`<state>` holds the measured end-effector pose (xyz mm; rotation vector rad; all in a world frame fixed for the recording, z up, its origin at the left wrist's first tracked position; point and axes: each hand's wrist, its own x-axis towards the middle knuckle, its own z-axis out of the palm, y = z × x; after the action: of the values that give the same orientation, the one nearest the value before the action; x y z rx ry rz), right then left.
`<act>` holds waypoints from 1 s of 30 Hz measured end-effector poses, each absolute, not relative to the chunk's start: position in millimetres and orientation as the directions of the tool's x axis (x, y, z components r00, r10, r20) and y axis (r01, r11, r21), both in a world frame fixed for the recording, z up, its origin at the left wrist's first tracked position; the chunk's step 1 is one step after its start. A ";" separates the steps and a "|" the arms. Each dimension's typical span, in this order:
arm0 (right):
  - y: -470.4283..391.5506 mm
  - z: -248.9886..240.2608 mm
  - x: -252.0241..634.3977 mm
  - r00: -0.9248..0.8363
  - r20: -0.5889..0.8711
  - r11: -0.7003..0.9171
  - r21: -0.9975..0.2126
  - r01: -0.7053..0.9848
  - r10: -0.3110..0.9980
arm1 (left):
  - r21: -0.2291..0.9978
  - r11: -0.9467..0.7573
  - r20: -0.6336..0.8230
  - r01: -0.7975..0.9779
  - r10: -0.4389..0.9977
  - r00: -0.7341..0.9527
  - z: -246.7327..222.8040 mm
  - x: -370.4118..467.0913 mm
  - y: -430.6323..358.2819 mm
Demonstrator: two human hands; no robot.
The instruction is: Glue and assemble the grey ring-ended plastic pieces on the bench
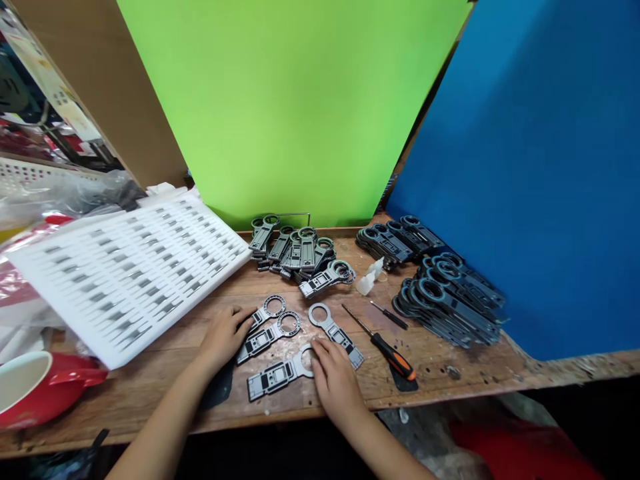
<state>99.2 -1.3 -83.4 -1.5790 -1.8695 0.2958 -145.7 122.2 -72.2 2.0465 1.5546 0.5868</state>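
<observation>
My left hand (226, 339) is at the left end of a flat grey plastic part with a toothed ring (275, 306), its fingers closed over that end. A similar ring-ended part (267, 339) lies just below, close to my fingertips. My right hand (336, 379) has its fingers together over the ring end of a lighter grey part (275, 379) nearest the table's front edge; the fingertips hide some of the ring. Behind this hand another grey ring-ended part (333, 327) lies slanted, its lower end beside my knuckles.
A pile of grey parts (295, 250) lies at the back, with dark stacks (445, 293) to the right. An orange-black screwdriver (393, 353) and a small screwdriver (390, 315) lie right of centre. A white sheet of small pieces (135, 267) and a red cup (60, 383) are left.
</observation>
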 end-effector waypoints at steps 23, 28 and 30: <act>-25.2 -59.4 119.4 -0.543 0.170 0.537 -0.545 0.643 0.823 | 0.508 -0.487 0.264 0.711 0.873 0.409 -76.1 -139.0 -6.1; 13.6 -60.6 102.6 -0.208 0.173 0.271 -0.597 0.755 0.963 | 0.466 -0.536 0.165 0.704 0.834 0.526 -77.3 -133.9 -8.6; 35.6 -57.0 93.5 -0.128 0.100 0.162 -0.541 0.825 0.987 | 0.449 -0.538 0.167 0.714 0.835 0.524 -78.2 -133.3 -6.6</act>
<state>93.5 35.6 -57.0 -1.7166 -2.0125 0.4994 -133.3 -6.6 -78.2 2.4426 1.2874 0.5252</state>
